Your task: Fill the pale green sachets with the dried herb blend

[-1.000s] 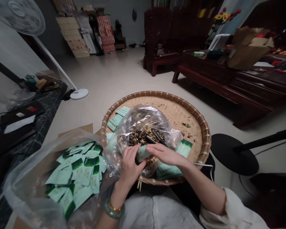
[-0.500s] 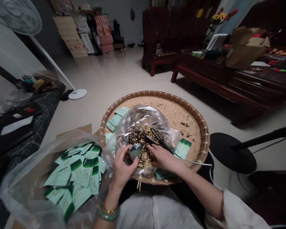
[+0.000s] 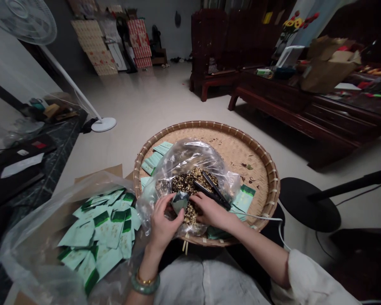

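The shirt (image 3: 216,284) is pale grey-white, with a seam (image 3: 205,277) down its front. The right sleeve (image 3: 307,275) is loose and wrinkled. The left wrist (image 3: 150,262) wears a thin gold bangle (image 3: 145,281) and a thicker green bangle (image 3: 146,289).

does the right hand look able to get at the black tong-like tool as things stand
Most likely yes: the right hand is close beside the black tong-like tool, which lies uncovered on the dried mix, and nothing visible blocks the way; the pale green sachet is in the left hand.
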Demonstrator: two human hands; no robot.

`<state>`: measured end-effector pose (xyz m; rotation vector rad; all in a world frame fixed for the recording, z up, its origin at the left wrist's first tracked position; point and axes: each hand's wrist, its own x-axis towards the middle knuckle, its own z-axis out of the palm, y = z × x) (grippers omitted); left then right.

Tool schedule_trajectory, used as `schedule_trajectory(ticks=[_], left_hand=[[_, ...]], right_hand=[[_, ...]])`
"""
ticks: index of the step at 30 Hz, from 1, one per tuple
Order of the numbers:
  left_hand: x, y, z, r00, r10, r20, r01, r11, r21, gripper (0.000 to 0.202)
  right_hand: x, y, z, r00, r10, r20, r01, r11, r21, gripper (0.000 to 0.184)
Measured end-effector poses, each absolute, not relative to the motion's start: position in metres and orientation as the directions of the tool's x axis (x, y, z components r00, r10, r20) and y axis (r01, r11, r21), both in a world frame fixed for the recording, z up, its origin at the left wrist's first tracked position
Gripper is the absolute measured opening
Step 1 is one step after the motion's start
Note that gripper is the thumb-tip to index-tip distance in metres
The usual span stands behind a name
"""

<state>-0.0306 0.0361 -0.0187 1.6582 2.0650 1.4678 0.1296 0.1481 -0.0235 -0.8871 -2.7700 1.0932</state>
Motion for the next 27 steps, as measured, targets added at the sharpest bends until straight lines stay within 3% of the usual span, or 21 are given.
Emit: schedule_trajectory(ticks=[3, 8, 12, 17, 27], left_hand=[[-0.031, 0.037, -0.019, -0.404, 0.795, 0.452, 0.685, -0.065, 0.725, 0.035], [-0.032, 0.037, -0.018, -0.403, 0.789, 0.463, 0.698, -0.062, 0.713, 0.034], [-0.031, 0.037, -0.018, -0.404, 0.786, 0.468, 0.698, -0.066, 0.713, 0.034], [-0.03, 0.036, -0.017, -0.396, 0.79, 0.468, 0.697, -0.073, 0.714, 0.034], [-0.03, 0.039, -0.018, -0.362, 0.803, 0.473, 0.718, -0.083, 0.691, 0.037]], right_hand=[[0.126, 0.148, -0.02, -0.838, 0.534, -0.113, 0.462, 0.584, -0.667, 0.049], [0.125, 0.146, -0.02, -0.832, 0.539, -0.134, 0.472, 0.558, -0.683, 0.078], [0.123, 0.141, -0.023, -0.83, 0.543, -0.128, 0.48, 0.578, -0.66, 0.056], [0.123, 0.147, -0.025, -0.815, 0.577, -0.053, 0.431, 0.543, -0.72, 0.033], [0.142, 0.172, 0.005, -0.713, 0.699, -0.043, 0.399, 0.355, -0.846, 0.021]])
